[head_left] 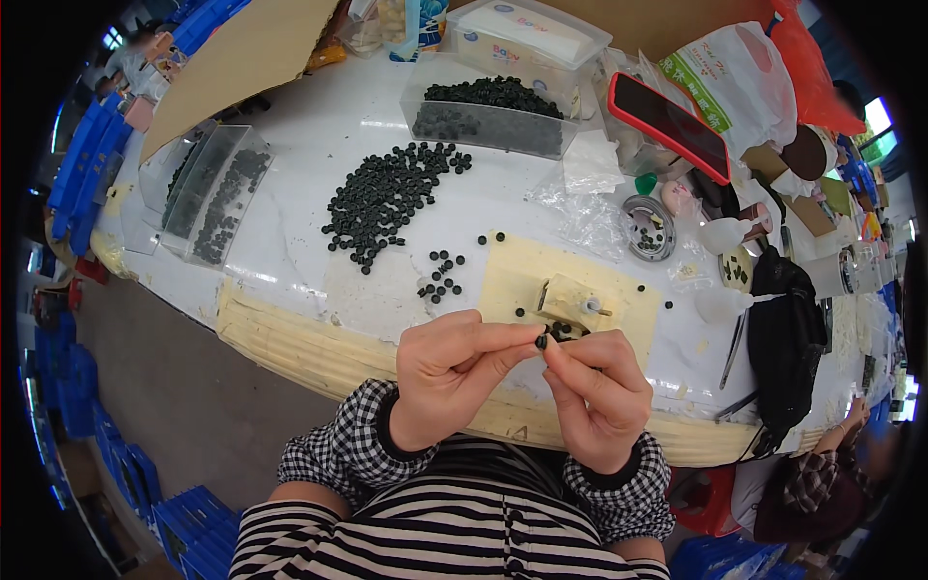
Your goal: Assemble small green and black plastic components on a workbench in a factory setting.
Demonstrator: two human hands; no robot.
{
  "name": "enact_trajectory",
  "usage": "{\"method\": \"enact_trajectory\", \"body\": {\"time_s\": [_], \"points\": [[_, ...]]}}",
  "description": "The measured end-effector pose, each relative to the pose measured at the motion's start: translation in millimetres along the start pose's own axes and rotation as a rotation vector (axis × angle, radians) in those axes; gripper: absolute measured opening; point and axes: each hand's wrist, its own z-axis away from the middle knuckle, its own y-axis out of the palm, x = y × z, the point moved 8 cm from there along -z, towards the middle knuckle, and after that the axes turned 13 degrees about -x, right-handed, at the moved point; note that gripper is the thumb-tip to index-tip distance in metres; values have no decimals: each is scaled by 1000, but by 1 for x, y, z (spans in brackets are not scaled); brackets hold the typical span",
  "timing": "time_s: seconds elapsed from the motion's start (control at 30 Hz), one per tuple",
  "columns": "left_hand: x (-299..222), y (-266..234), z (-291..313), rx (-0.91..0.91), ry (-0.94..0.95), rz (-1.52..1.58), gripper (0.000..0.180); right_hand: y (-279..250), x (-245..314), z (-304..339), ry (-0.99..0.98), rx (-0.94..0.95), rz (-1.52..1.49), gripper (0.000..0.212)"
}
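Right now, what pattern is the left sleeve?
Left sleeve: black-and-white checks, best in the head view.

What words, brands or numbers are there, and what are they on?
I won't copy wording, but print stands here:
White plastic bag: lettering, plus a green printed band.
Plastic box at the top: coloured lettering.
Blue-and-white package: print, cut off above.
Blue bins at left: marks too small, blurred to read.
Small black part between left hand and right hand: none readable.
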Motion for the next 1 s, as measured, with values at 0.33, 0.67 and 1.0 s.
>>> {"method": "enact_trajectory", "body": {"time_s": [0.33, 0.67, 1.0], "points": [[0, 0, 3, 10, 20, 0, 22, -4, -5, 1, 71, -41, -30, 34], [-6, -1, 3, -3, 99, -63, 22, -5, -9, 3, 169, -46, -52, 32], [-8, -1, 4, -23, 115, -68, 23, -5, -10, 4, 198, -36, -46, 31]]}}
